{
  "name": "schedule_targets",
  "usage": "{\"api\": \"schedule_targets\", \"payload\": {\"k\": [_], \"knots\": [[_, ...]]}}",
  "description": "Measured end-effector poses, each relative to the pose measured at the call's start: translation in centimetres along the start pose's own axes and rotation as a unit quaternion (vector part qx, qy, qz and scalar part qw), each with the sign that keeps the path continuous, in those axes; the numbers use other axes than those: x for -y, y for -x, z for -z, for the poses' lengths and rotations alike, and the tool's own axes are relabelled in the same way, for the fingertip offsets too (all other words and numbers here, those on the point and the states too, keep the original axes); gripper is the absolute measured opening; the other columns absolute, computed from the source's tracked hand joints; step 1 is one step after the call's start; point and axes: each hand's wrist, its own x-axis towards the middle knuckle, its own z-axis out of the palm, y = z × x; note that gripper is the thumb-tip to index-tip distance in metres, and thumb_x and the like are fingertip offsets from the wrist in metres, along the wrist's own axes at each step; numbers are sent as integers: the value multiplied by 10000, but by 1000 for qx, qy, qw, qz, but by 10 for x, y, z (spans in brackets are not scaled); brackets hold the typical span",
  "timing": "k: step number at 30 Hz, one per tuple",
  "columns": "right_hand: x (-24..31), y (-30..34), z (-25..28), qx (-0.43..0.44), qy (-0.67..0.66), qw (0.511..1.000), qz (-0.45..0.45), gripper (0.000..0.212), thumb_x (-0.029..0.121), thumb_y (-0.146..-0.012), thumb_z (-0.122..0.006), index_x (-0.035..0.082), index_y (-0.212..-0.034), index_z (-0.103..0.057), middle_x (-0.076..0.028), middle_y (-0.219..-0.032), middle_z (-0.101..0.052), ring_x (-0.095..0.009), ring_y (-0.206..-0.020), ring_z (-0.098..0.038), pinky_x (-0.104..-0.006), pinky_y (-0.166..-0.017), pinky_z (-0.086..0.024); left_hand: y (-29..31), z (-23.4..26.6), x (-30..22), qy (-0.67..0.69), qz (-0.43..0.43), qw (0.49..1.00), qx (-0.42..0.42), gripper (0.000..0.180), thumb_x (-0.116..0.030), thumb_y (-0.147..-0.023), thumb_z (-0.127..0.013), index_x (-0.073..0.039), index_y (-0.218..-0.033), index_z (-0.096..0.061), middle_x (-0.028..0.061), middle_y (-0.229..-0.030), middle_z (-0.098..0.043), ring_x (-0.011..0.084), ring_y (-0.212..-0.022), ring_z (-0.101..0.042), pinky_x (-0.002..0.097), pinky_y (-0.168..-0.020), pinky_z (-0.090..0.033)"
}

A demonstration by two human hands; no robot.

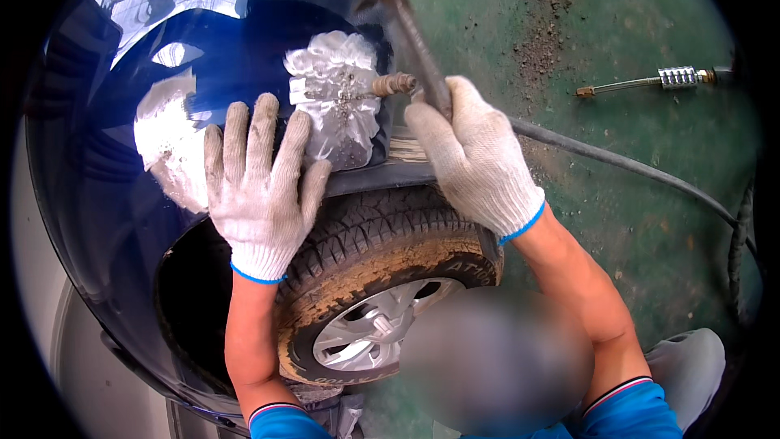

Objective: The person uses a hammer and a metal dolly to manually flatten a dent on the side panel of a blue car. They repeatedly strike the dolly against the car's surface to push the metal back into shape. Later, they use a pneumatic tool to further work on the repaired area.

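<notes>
My right hand [483, 162], in a white knit glove with a blue cuff, is closed around the handle of a hammer [422, 53]. The hammer's head is raised toward the top of the view and slightly blurred. A brown, ridged stub [394, 84] pokes out beside that hand toward a shiny bare-metal patch [345, 102] on the dark blue car panel [244, 41]; whether the hand also holds it cannot be told. My gloved left hand [260, 183] lies on the panel, fingers spread, between this patch and a second bare-metal patch [172, 142].
Below the panel edge sits a muddy tyre [378, 252] with a silver wheel rim [378, 321]. A grey cable [626, 164] runs from near my right hand across the green floor [601, 293]. A metal rod tool with a ribbed grip [678, 77] and scattered dirt [546, 28] lie there.
</notes>
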Motion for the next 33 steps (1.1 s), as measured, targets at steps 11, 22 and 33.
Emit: {"api": "schedule_targets", "payload": {"k": [11,22,33], "knots": [[16,-9,0,42,-148,967,-204,307,246,-1054,-642,-49,-1083,-562,-288,-739,-686,-484,-720,-726,-558,-674,-576,0,1,-1,-1,7,1000,3,555,-317,-924,-826,-175,-1449,-713,168,-1551,-631,420,-1471,-545,583,-1270,-342],[0,-1,-19,90,-48,978,-181,273,229,-1041,-648,-30,-1091,-578,-282,-748,-682,-487,-719,-712,-562,-660,-561,-4,-1,-3,1,8,1000,-8,560,-333,-918,-832,-174,-1442,-717,162,-1547,-634,415,-1467,-550,582,-1267,-351],[-1,0,-13,95,-107,977,-158,337,277,-1048,-615,-59,-1072,-590,-335,-843,-707,-520,-877,-728,-593,-778,-569,-2,-2,-1,2,4,1000,-11,551,-326,-915,-831,-160,-1430,-725,167,-1529,-650,414,-1454,-566,583,-1262,-359]]}}
